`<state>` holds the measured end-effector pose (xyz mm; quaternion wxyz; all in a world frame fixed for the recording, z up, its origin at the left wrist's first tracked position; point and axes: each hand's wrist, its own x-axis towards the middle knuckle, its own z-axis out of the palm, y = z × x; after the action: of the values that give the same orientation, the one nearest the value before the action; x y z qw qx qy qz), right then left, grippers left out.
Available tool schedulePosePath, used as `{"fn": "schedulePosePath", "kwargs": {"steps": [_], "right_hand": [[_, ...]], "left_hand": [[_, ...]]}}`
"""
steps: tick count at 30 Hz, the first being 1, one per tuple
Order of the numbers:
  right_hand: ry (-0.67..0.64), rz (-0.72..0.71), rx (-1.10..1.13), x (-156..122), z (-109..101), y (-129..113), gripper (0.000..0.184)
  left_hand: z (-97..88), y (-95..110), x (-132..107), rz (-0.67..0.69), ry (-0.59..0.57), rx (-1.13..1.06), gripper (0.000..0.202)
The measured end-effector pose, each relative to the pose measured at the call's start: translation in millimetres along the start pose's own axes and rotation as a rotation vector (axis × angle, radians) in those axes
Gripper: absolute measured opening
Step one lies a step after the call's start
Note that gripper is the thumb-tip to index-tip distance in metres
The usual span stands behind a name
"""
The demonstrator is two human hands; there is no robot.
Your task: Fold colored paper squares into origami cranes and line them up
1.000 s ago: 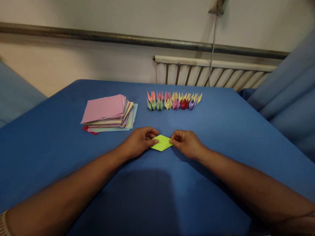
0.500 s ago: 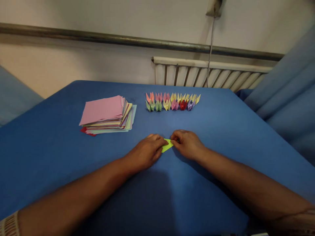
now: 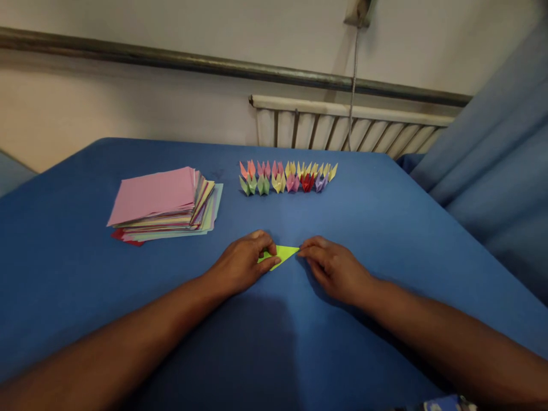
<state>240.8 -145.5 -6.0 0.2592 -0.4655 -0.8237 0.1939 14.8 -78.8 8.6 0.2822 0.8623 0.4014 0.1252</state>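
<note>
A small folded piece of yellow-green paper lies on the blue table, its pointed corner to the right. My left hand pinches the paper's left part, with thumb and fingers pressed on it and covering that end. At the pointed corner, the fingertips of my right hand come together on the very tip. Most of the paper between both hands shows.
A tall stack of coloured paper, pink on top, sits on the left of the blue table. Several folded paper cranes stand in two rows toward the back. Behind are a radiator, a hanging cord and a blue curtain.
The view has shifted slightly right. My hands have moved apart, showing more of the yellow-green paper. My right fingers have slid to its tip and straightened.
</note>
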Motion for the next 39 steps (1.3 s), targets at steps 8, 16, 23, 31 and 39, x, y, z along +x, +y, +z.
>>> {"fn": "schedulePosePath", "kwargs": {"steps": [8,16,23,31,39], "right_hand": [[-0.161,0.03,-0.216,-1,1,-19,0.041],[-0.197,0.049,-0.273,-3,0,-18,0.041],[-0.198,0.03,-0.36,-5,-2,-23,0.042],[-0.198,0.029,-0.412,-3,0,-21,0.036],[-0.213,0.018,-0.426,-3,-2,-23,0.046]], "left_hand": [[-1.0,2,2,-0.043,-0.051,0.052,0.013],[2.9,-3,-1,0.006,-0.027,0.044,0.018],[3.9,-3,1,0.002,-0.004,-0.006,0.015],[3.5,-1,0,0.014,0.005,0.013,0.014],[3.7,0,0,-0.004,0.0,0.068,0.012]]}}
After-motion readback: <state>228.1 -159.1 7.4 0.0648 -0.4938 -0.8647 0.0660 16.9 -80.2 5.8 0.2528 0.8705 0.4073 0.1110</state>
